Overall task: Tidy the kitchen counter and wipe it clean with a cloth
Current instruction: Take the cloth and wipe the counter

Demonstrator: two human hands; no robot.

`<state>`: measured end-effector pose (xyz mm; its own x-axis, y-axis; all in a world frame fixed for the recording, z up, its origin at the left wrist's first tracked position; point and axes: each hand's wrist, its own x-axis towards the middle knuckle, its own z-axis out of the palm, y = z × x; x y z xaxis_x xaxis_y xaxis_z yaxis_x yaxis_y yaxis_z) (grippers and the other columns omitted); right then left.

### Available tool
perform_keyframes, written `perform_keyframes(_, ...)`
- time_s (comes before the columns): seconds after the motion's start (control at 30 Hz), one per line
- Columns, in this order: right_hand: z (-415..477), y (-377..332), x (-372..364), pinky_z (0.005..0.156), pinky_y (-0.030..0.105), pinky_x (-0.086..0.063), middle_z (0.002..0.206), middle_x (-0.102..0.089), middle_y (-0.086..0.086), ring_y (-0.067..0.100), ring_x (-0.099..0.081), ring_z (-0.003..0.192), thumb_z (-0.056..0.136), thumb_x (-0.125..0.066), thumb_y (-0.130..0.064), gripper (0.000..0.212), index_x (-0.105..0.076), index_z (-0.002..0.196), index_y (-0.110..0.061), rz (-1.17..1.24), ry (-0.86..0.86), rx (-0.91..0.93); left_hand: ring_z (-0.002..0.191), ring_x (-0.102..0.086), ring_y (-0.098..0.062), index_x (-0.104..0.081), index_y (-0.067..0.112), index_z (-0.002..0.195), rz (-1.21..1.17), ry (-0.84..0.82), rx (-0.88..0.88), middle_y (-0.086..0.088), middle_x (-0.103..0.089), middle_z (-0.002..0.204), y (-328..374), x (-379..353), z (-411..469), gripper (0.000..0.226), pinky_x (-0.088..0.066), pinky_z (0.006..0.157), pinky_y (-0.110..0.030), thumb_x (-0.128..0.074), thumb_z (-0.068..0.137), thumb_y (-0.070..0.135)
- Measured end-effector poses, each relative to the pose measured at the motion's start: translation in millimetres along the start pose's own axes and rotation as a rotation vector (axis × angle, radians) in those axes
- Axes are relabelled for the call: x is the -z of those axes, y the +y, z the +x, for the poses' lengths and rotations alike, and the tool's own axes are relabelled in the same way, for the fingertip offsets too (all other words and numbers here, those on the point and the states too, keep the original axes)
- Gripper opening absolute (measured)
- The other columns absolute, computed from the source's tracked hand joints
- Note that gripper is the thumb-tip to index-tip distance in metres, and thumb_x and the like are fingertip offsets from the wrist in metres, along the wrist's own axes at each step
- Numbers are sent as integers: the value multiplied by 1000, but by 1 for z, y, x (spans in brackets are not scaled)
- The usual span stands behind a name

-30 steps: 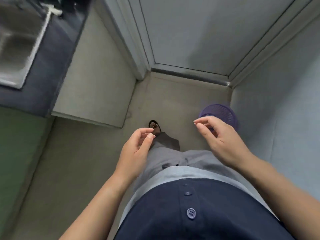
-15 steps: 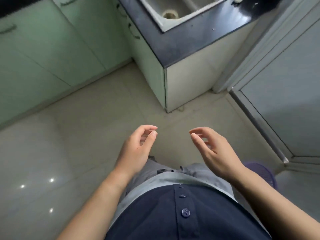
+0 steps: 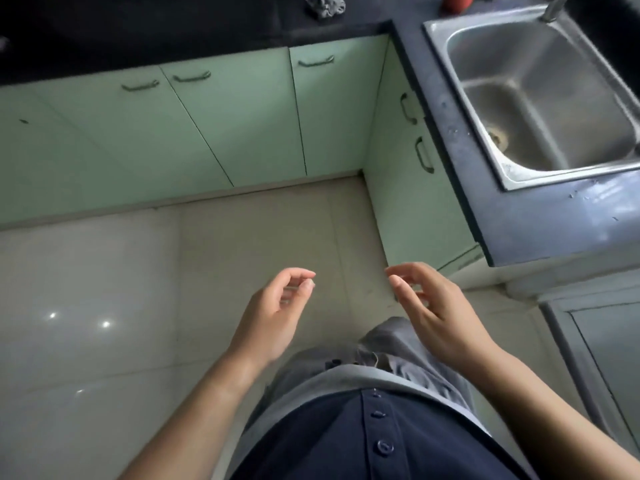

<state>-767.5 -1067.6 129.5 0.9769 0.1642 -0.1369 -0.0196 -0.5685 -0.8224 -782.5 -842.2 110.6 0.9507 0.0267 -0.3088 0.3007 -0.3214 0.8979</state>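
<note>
Both hands are hovering empty over the floor (image 3: 104,289), left hand (image 3: 273,317) and right hand (image 3: 436,317) each with grip released; a grey cloth (image 3: 325,5) is lying on the dark tabletop (image 3: 173,32).

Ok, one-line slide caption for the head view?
Empty left hand and right hand held over the floor, facing green cabinets and steel sink.

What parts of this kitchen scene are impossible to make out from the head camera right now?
- Tap: cut off by the top edge, only its base shows.
- Red item behind the sink: cropped by the top edge, so unidentifiable.
- Grey crumpled cloth on the dark counter: partly cut off above.
- Counter's far side: too dark to tell what lies there.
- Feet: hidden beneath the person's clothing.
- Left hand and right hand: both empty.
</note>
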Motion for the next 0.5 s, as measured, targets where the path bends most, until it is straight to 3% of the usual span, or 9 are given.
perform_keyframes(0.27, 123, -12, -18, 78, 16, -46, 100, -61, -18, -5, -56, 91, 84, -40, -53, 37, -61, 99, -26, 23, -132, -18, 91, -63, -7, -62, 35, 94, -24, 71, 51, 11, -67, 97, 3, 37, 99, 11, -45, 78, -12, -53, 92, 28)
perform_keyframes(0.4, 223, -25, -6, 78, 23, -47, 100, -61, -13, 1, -58, 92, 88, -43, -47, 32, -61, 100, -23, 29, -120, 19, 87, -62, -5, -61, 35, 92, -6, 118, 45, 8, -67, 98, 31, 60, 179, 12, -44, 76, -9, -53, 92, 27)
perform_keyframes(0.5, 293, -40, 13, 76, 15, -45, 99, -62, -15, -1, -58, 90, 85, -40, -52, 37, -60, 99, -24, 42, -103, 74, 89, -62, -5, -61, 35, 93, 6, 146, 13, 9, -67, 98, 62, 78, 238, 13, -43, 75, -7, -53, 92, 26)
